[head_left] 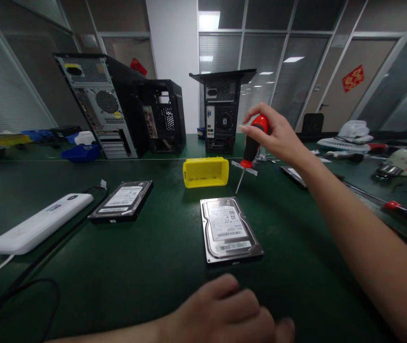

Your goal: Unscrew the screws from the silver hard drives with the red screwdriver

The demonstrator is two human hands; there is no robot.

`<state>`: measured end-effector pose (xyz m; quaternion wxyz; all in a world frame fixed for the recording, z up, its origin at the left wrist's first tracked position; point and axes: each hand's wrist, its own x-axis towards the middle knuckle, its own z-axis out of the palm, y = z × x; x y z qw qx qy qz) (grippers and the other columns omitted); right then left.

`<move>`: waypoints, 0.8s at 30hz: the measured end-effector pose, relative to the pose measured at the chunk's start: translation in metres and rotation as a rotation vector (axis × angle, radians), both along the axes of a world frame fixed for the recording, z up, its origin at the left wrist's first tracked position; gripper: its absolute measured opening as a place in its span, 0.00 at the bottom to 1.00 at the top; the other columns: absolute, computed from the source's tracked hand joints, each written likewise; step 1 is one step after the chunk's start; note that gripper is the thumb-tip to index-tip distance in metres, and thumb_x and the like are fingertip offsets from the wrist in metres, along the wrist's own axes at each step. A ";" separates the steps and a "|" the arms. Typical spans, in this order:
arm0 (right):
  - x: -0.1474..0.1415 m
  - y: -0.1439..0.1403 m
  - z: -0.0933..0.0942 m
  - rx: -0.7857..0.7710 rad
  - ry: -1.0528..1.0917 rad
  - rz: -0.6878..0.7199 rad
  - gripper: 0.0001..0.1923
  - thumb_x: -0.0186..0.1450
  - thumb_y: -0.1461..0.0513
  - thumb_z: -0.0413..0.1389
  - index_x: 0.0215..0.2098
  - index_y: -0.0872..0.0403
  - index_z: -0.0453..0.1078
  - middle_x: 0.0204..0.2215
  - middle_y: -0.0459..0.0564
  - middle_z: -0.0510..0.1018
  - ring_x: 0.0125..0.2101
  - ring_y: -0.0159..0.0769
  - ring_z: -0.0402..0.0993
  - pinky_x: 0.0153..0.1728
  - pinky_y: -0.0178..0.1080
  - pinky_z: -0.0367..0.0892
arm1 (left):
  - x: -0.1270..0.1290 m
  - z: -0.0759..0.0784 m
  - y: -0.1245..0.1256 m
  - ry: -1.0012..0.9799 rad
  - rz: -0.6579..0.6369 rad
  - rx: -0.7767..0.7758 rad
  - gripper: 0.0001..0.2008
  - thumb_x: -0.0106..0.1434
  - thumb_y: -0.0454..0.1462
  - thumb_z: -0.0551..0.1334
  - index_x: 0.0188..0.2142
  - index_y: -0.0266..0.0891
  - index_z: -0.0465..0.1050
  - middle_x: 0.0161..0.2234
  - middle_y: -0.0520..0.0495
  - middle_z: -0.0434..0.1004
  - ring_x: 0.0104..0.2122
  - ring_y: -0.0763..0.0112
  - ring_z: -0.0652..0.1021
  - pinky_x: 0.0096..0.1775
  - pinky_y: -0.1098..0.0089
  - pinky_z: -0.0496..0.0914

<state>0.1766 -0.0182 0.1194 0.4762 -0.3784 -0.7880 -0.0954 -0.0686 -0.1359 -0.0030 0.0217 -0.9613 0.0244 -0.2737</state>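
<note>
Item: the right hand (277, 131), which I have pinching a red-and-black screwdriver (250, 151) by its handle, shaft pointing down. Item: one hard drive (228, 224), below and left of that grip, label up; the tip stands by its far edge, contact I cannot tell. Item: my left hand (227, 314), below the grip, fingers curled; whether around anything, I cannot tell. Item: one yellow bin (205, 185), left of the grip. Item: second disk (125, 197), farther left.
</note>
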 end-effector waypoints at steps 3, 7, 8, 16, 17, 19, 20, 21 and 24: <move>0.002 -0.002 0.000 -0.012 -0.062 -0.007 0.13 0.66 0.51 0.48 0.40 0.49 0.68 0.31 0.45 0.68 0.31 0.35 0.65 0.43 0.46 0.63 | 0.005 -0.006 0.021 -0.128 0.235 0.078 0.11 0.66 0.34 0.58 0.47 0.39 0.68 0.31 0.52 0.75 0.30 0.71 0.71 0.32 0.68 0.64; 0.002 -0.002 -0.002 -0.077 -0.068 0.018 0.17 0.66 0.50 0.47 0.48 0.49 0.64 0.35 0.46 0.67 0.33 0.35 0.66 0.41 0.44 0.64 | 0.001 -0.010 0.041 -0.019 0.340 0.063 0.13 0.64 0.36 0.59 0.50 0.41 0.66 0.36 0.49 0.73 0.33 0.67 0.71 0.34 0.65 0.62; 0.001 -0.002 -0.002 -0.089 -0.069 0.007 0.17 0.66 0.50 0.48 0.49 0.49 0.63 0.34 0.46 0.66 0.32 0.34 0.65 0.39 0.43 0.65 | -0.001 -0.010 0.043 -0.012 0.341 0.064 0.14 0.64 0.36 0.59 0.50 0.41 0.66 0.36 0.49 0.73 0.33 0.67 0.71 0.35 0.65 0.62; -0.004 0.003 -0.006 -0.019 -0.119 -0.151 0.19 0.62 0.46 0.52 0.39 0.51 0.62 0.27 0.44 0.66 0.25 0.31 0.63 0.27 0.37 0.61 | -0.001 -0.011 0.043 0.009 0.334 0.040 0.13 0.65 0.37 0.58 0.50 0.40 0.66 0.36 0.49 0.73 0.33 0.67 0.72 0.36 0.65 0.61; -0.004 0.002 -0.005 0.001 -0.127 -0.176 0.19 0.61 0.46 0.52 0.38 0.52 0.62 0.27 0.44 0.66 0.24 0.31 0.63 0.26 0.37 0.60 | -0.001 -0.011 0.043 0.007 0.333 0.039 0.13 0.65 0.37 0.58 0.50 0.40 0.66 0.36 0.49 0.74 0.33 0.67 0.72 0.36 0.65 0.61; -0.005 0.000 -0.004 0.023 -0.129 -0.222 0.20 0.61 0.44 0.52 0.36 0.53 0.62 0.24 0.44 0.65 0.22 0.30 0.61 0.24 0.36 0.58 | -0.001 -0.011 0.044 0.002 0.330 0.042 0.13 0.65 0.36 0.58 0.50 0.39 0.66 0.36 0.49 0.74 0.33 0.67 0.72 0.36 0.65 0.61; -0.005 -0.001 -0.004 0.029 -0.126 -0.239 0.21 0.61 0.44 0.51 0.36 0.53 0.62 0.24 0.44 0.65 0.22 0.29 0.61 0.24 0.36 0.57 | -0.001 -0.011 0.044 -0.001 0.328 0.041 0.13 0.65 0.36 0.58 0.49 0.39 0.66 0.35 0.49 0.74 0.32 0.67 0.72 0.36 0.66 0.60; -0.005 -0.002 -0.003 0.030 -0.120 -0.249 0.22 0.61 0.43 0.50 0.36 0.53 0.63 0.23 0.43 0.64 0.21 0.29 0.60 0.23 0.35 0.56 | -0.001 -0.011 0.043 -0.005 0.324 0.038 0.13 0.65 0.36 0.57 0.49 0.39 0.66 0.35 0.49 0.74 0.32 0.68 0.72 0.36 0.66 0.60; -0.004 -0.004 -0.003 0.002 -0.107 -0.261 0.22 0.63 0.43 0.48 0.34 0.53 0.64 0.20 0.43 0.62 0.19 0.28 0.58 0.22 0.35 0.54 | -0.001 -0.012 0.043 -0.015 0.307 0.025 0.12 0.66 0.36 0.57 0.49 0.38 0.66 0.35 0.50 0.75 0.31 0.69 0.72 0.36 0.66 0.60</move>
